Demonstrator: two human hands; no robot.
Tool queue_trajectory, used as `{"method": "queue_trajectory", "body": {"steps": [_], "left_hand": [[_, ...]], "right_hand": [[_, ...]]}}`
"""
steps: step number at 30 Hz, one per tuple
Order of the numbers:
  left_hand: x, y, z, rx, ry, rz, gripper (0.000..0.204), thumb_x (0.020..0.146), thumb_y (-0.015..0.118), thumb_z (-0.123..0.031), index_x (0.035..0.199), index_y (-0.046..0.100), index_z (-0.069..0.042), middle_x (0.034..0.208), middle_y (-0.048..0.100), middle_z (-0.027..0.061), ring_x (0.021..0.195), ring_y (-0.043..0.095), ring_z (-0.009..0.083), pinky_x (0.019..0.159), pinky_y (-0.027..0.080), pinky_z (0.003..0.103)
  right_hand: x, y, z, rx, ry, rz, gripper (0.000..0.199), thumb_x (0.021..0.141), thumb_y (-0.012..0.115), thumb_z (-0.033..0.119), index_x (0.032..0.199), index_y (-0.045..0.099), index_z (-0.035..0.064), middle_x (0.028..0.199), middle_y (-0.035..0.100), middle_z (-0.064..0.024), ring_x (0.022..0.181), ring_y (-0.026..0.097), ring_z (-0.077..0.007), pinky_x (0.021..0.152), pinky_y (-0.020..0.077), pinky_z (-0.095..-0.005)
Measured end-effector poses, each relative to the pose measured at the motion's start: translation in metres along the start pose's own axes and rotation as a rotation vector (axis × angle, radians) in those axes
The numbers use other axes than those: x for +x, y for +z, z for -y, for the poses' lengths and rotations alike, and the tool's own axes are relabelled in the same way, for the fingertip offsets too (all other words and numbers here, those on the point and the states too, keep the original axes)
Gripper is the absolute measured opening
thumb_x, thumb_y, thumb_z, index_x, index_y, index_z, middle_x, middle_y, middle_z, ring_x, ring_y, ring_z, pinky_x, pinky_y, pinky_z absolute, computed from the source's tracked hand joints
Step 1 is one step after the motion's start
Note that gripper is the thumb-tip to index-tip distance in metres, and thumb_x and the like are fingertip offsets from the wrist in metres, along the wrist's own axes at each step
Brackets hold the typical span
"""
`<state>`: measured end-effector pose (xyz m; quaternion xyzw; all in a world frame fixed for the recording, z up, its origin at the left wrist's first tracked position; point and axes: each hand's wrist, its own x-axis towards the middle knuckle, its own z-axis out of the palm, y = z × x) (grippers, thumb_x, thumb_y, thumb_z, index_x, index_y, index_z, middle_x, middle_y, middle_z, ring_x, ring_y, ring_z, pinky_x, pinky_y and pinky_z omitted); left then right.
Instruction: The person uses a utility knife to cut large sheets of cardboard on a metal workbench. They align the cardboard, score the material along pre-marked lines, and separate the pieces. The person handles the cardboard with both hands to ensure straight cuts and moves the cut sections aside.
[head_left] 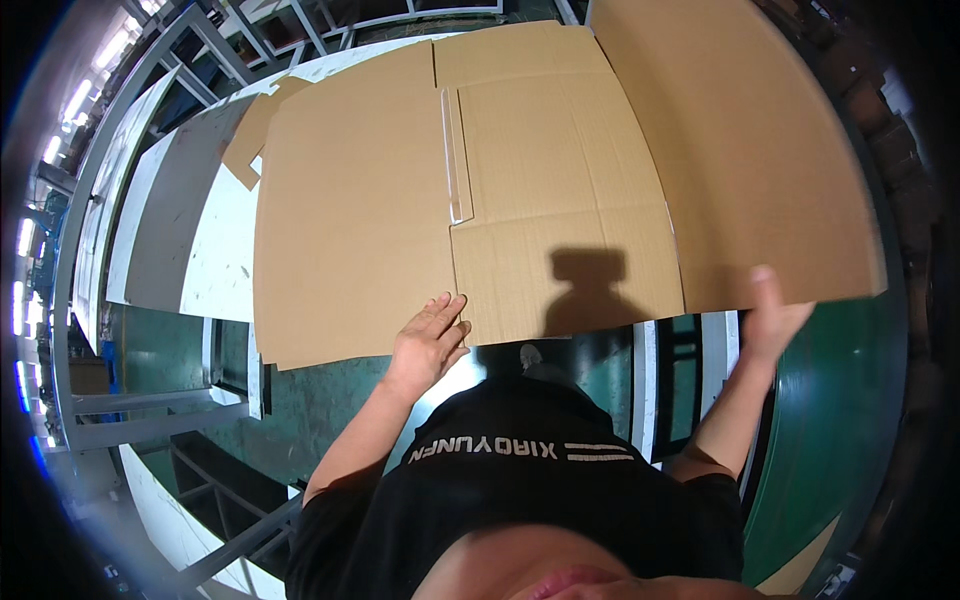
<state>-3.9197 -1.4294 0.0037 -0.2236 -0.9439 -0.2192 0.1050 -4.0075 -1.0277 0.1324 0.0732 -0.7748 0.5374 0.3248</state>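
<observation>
A large flat brown cardboard box blank (350,210) lies across the table in front of me. A narrow slot with a pale strip (450,150) runs along its middle, and crease lines cross the part to the right of it. My left hand (430,345) rests at the near edge by the middle seam, fingers stretched out flat on the cardboard. At the right, a wide cardboard panel (740,150) is raised and tilted. My right hand (775,315) grips its near edge, thumb on top, the other fingers hidden beneath.
The white table top (225,230) shows past the left side of the cardboard, with a small cut cardboard piece (250,140) on it. Grey metal frames (150,403) stand at the left. Green floor (830,420) shows at the right.
</observation>
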Motion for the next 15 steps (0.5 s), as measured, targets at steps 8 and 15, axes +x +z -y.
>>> {"method": "queue_trajectory", "body": {"steps": [8,15], "left_hand": [[-0.008,0.029,0.012,0.002,0.038,-0.11,0.03,0.059,0.076,-0.022,0.083,0.063,-0.008,0.117,0.058,0.0115,0.112,0.054,0.0288,0.096,0.045,0.039],[-0.015,0.027,0.019,-0.17,-0.047,-0.145,0.032,0.06,0.077,-0.022,0.086,0.063,-0.009,0.123,0.056,0.0136,0.113,0.054,0.0298,0.095,0.046,0.038]], "right_hand": [[-0.141,0.153,-0.029,-0.841,-0.793,0.929,0.049,0.078,0.054,0.011,0.127,0.05,0.0104,0.135,0.041,-0.0189,0.113,0.047,-0.0446,0.088,0.0463,-0.0463],[-0.151,0.143,-0.045,-0.765,-0.731,0.953,0.057,0.077,0.055,0.008,0.132,0.047,0.0155,0.138,0.038,-0.0164,0.116,0.046,-0.0423,0.092,0.0449,-0.0493]]}}
